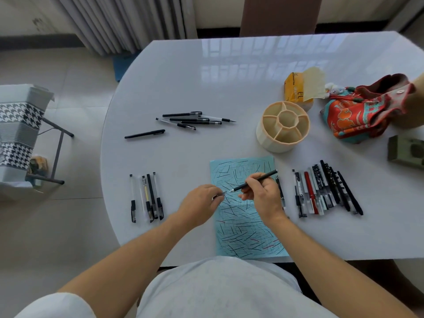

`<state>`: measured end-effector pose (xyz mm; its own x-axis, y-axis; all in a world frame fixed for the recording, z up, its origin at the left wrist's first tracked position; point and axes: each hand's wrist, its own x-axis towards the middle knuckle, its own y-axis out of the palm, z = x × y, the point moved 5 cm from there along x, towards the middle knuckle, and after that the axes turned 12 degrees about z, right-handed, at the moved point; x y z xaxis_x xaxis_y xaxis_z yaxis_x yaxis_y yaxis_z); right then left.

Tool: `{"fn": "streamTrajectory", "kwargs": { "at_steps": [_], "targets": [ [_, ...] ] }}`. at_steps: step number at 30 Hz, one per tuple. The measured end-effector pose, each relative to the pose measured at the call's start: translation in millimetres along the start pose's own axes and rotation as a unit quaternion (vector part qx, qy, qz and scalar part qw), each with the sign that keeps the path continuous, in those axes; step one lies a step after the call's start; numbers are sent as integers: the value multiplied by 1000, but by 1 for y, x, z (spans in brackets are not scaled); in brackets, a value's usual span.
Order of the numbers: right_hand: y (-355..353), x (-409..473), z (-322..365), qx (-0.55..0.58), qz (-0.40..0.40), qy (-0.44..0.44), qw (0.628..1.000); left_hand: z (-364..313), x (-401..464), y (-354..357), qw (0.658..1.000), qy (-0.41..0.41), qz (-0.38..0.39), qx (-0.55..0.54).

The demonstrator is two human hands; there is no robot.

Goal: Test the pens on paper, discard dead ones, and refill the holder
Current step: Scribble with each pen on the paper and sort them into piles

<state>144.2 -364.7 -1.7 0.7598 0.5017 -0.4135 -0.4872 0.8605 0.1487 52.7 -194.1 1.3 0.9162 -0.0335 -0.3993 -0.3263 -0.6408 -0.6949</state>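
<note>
My right hand (261, 193) gripped a black pen (254, 180), tip over the scribbled blue paper (245, 226). My left hand (202, 201) pinched something small, perhaps its cap. The empty holder (283, 129) stood beyond. Yellow pack (296, 90) lettering was unreadable.

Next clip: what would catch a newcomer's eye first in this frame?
The blue paper, covered in scribbled strokes, lies at the table's near edge, with the right hand holding a black pen above it. Right of it lies a dense row of pens; behind stands the empty cream holder.
</note>
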Motion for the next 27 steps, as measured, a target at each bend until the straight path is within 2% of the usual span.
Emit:
{"fn": "streamTrajectory", "kwargs": {
  "at_steps": [11, 16, 22, 27],
  "targets": [
    [-10, -19, 9, 32, -22, -34, 999, -34, -3, -13, 997, 2, 50, 57],
    [-1, -24, -1, 3, 40, -4, 999, -54, -3, -15, 995, 25, 63, 78],
    [-2, -33, -5, 5, 8, -2, 1000, -64, -1, -10, 994, 28, 67, 78],
    [-18, -26, -2, -65, 4, 43, 997, -72, 6, 1, 996, 43, 79, 28]
  ]
}}
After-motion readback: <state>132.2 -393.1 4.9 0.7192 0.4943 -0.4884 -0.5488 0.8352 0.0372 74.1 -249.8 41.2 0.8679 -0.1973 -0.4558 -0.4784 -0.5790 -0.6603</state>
